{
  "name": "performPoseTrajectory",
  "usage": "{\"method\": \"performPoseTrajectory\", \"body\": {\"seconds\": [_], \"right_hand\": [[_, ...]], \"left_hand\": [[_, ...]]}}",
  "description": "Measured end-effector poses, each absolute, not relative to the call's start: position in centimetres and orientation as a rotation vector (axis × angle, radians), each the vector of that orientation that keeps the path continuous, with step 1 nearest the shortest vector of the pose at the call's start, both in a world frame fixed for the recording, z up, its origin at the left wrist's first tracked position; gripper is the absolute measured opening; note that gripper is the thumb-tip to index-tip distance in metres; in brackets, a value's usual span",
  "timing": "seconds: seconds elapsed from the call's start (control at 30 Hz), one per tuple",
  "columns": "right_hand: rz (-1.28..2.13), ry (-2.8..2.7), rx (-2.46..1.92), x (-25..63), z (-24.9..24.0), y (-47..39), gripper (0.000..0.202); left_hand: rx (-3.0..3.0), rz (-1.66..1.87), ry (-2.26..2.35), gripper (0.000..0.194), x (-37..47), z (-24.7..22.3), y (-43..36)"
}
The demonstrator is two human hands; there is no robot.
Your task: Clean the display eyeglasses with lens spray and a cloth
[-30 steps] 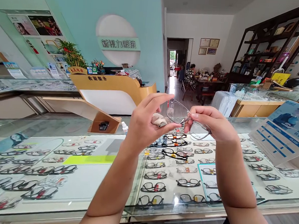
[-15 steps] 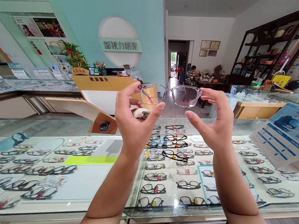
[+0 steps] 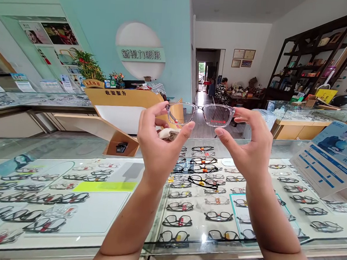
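Note:
A pair of clear-framed eyeglasses [image 3: 200, 108] is held up level above the glass counter, with red print on the right lens. My left hand [image 3: 162, 145] grips its left end near the hinge and also has a crumpled pale cloth [image 3: 168, 134] tucked in the palm. At the frame's right end, my right hand [image 3: 249, 144] pinches the corner between fingers and thumb side. One black pair of glasses [image 3: 202, 182] lies on top of the counter below, between my forearms.
Rows of glasses fill the glass display counter [image 3: 96, 237]. A blue and white sign [image 3: 330, 155] stands at its right. Behind are a wooden stand [image 3: 122, 142], a cashier desk [image 3: 128, 98] and a person [image 3: 222, 88] seated by a far table.
The clear glasses have tilted slightly and sit a little lower and to the right in view. My left hand has shifted slightly right with them. Both hands keep their hold.

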State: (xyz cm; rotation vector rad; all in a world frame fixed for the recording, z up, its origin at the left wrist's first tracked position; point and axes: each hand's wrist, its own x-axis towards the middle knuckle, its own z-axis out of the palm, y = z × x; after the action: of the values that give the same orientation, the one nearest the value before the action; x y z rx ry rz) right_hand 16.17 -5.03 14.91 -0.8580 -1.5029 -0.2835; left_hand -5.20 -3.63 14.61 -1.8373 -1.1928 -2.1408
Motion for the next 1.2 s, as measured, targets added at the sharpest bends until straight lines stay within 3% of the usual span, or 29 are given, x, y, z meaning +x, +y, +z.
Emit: {"method": "performPoseTrajectory", "body": {"seconds": [0.43, 0.8, 1.2], "right_hand": [[-0.229, -1.466, -0.898, 16.23, 14.94, -5.16, 0.044], [-0.195, -1.444, -0.860, 16.97, 14.99, -5.01, 0.043], [-0.237, -1.445, -0.936, 16.89, 14.99, -5.13, 0.041]], "left_hand": [[-1.835, -2.085, -1.195, 0.065, -5.16, 14.50, -3.48], [-1.846, -2.107, -1.169, 0.048, -4.91, 14.71, -3.86], [-1.797, -2.070, -1.133, 0.046, -4.86, 14.63, -3.62]]}}
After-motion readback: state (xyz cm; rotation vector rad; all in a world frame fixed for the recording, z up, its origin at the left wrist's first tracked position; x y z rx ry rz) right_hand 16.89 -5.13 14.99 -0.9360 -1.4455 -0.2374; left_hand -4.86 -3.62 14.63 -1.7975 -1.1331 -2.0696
